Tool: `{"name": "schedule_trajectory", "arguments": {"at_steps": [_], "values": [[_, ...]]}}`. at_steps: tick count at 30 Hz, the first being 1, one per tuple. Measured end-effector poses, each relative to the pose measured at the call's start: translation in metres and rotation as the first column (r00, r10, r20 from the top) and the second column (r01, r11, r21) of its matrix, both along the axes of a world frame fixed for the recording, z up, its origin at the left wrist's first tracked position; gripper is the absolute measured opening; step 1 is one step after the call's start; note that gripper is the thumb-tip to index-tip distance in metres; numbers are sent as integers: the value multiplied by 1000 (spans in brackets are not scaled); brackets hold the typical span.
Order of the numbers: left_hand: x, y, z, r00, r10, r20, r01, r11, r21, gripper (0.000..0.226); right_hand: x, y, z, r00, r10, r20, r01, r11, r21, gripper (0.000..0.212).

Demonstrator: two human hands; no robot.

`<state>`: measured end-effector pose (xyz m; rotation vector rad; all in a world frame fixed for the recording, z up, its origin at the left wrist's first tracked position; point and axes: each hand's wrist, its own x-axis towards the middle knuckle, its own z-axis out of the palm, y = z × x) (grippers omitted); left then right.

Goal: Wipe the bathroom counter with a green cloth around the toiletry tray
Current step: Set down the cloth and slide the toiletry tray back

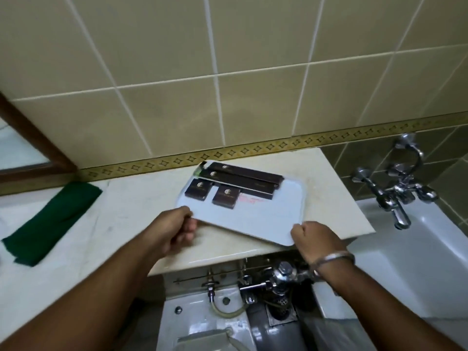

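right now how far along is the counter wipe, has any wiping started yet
Nothing shows as wiped. The green cloth lies folded on the counter, untouched by either hand. In hand: the left hand and right hand both grip the near edge of the toiletry tray, its boxes aboard. Left: take the cloth, wipe around the tray.

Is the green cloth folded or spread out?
Folded: the green cloth lies as a narrow layered strip on the counter, untouched by either hand.
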<state>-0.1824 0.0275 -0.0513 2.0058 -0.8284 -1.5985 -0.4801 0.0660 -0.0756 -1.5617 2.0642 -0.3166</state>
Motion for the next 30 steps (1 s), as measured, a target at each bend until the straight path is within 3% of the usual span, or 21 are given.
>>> {"name": "schedule_trajectory", "arguments": {"at_steps": [4,10,16,21,23,26,28,29,30], "values": [[57,33,2,960,266,-92,-254,959,124,34,58,-40,0,955,212,-207,-218,976,-9,40],[100,43,0,839,488,-241,-447,871,207,31,128,-91,-10,877,306,-371,-333,943,-10,41],[123,18,-8,797,539,-274,-499,842,206,36,161,-121,-19,786,343,-514,-374,926,47,39],[132,9,-16,756,566,-328,-522,824,220,24,166,-119,-19,708,353,-612,-390,917,78,39],[132,15,-15,803,500,-325,-463,866,188,23,170,-116,-9,640,380,-667,-378,912,156,35],[154,28,-10,942,285,-174,-282,958,46,30,204,-115,23,473,372,-799,-351,911,217,31],[189,36,-5,963,210,170,-186,972,-144,37,245,-122,43,503,326,-800,-435,896,91,29],[213,41,-1,884,188,429,-107,973,-205,38,275,-126,49,577,351,-737,-502,864,18,27],[238,46,5,733,182,656,-41,974,-224,38,307,-128,54,657,417,-628,-563,825,-41,27]]}}
